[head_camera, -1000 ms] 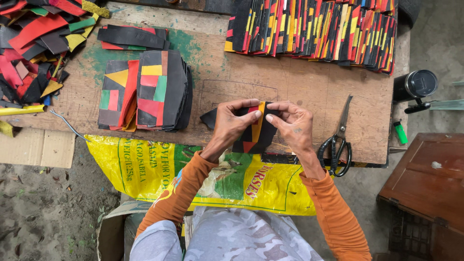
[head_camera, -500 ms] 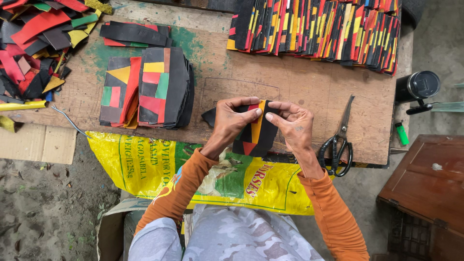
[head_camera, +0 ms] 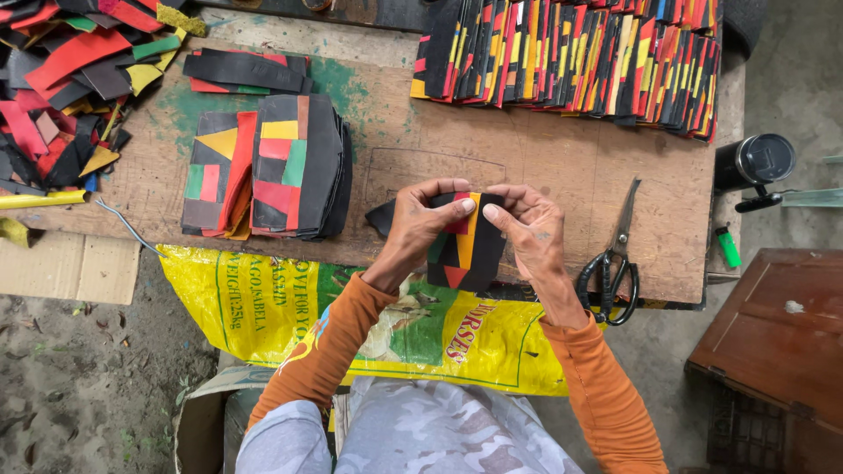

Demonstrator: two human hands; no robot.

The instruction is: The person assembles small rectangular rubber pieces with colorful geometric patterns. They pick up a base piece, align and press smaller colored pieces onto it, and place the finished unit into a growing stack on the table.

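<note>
One patchwork piece (head_camera: 465,250) up over the wooden board's (head_camera: 544,167) front edge, one pair of scissors (head_camera: 615,254) beside it. I see my left hand (head_camera: 421,219) and right hand (head_camera: 527,224) both closed, pinching its top edge.

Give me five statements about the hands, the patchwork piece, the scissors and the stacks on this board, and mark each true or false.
1. Both hands, left hand and right hand, grip the multicoloured patchwork piece. True.
2. The scissors are in the right hand. False: they lie on the wooden board, right of that hand, untouched.
3. A stack of patchwork pieces lies on the board left of the hands. True.
4. The long row of striped pieces sits at the board's near edge. False: it lines the far edge.
5. A yellow printed sack hangs over the board's near edge. True.
</note>
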